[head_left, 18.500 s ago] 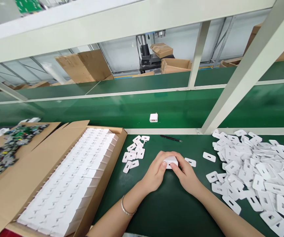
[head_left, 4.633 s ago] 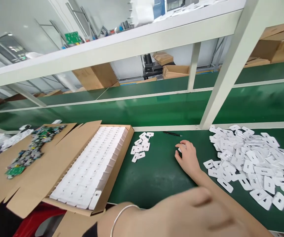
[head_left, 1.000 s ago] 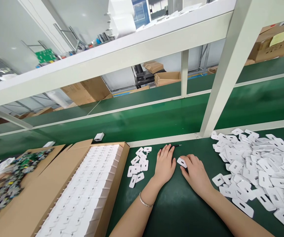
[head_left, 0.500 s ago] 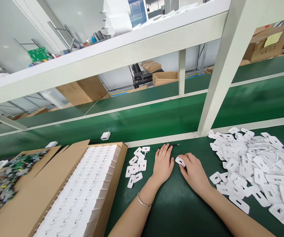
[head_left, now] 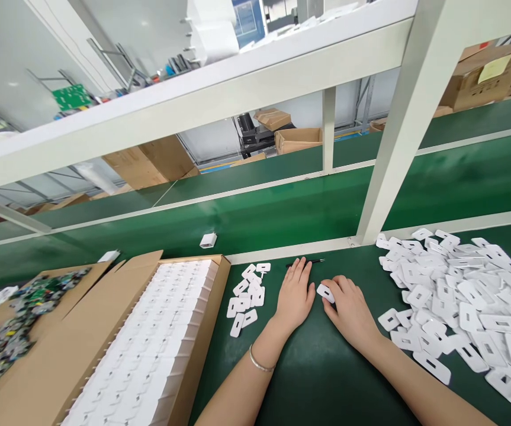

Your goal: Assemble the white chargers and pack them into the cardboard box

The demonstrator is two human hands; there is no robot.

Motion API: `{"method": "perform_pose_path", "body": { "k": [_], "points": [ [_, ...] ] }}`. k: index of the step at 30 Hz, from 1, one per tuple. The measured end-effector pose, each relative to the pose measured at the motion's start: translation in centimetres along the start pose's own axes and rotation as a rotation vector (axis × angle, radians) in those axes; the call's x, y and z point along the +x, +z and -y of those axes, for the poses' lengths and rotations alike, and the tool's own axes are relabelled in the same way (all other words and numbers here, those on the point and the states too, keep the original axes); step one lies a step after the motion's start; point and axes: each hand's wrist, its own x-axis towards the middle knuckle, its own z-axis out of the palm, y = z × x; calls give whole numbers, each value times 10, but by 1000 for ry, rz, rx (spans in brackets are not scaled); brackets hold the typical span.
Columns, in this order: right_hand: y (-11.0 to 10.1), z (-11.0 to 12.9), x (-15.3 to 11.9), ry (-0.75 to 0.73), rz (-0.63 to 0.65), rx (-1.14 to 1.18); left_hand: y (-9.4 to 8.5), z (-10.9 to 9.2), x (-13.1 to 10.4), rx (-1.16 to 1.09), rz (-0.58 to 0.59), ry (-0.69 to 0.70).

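Note:
My left hand [head_left: 295,294] lies flat on the green tabletop, fingers stretched out and holding nothing. Beside its fingertips is a thin dark pen-like tool [head_left: 316,261], partly hidden by the hand. My right hand [head_left: 347,305] pinches a small white plastic plate with a slot [head_left: 325,293] between thumb and fingers, just above or on the table; I cannot tell which. To the left of my left hand sits a small group of similar white slotted plates [head_left: 241,303]. A big heap of such plates [head_left: 468,307] spreads to the right of my right hand.
A cardboard box [head_left: 220,278] with rows of white parts stands at left, and past it a carton holds many small circuit boards [head_left: 9,337]. Behind the table's rim, a white piece [head_left: 208,240] rides a green belt [head_left: 255,210]. A pale metal post [head_left: 408,130] rises at right.
The white piece on the belt has moved right, as has another farther left. At the far left, a person's hand has shifted over the circuit boards. My own hands have stayed almost still.

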Motion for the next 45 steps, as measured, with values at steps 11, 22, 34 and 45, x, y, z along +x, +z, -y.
{"method": "perform_pose_path", "body": {
  "k": [11,22,34,45],
  "points": [
    [-1,1,0,3,10,14,-1,-3,-1,89,12,32],
    [-1,2,1,2,2,17,5,-1,-3,115,-33,37],
    [5,4,15,111,-6,55,13,8,-1,-94,-143,-41],
    [2,8,16,171,55,103,-36,68,113,181,-318,-721]
  ]
}}
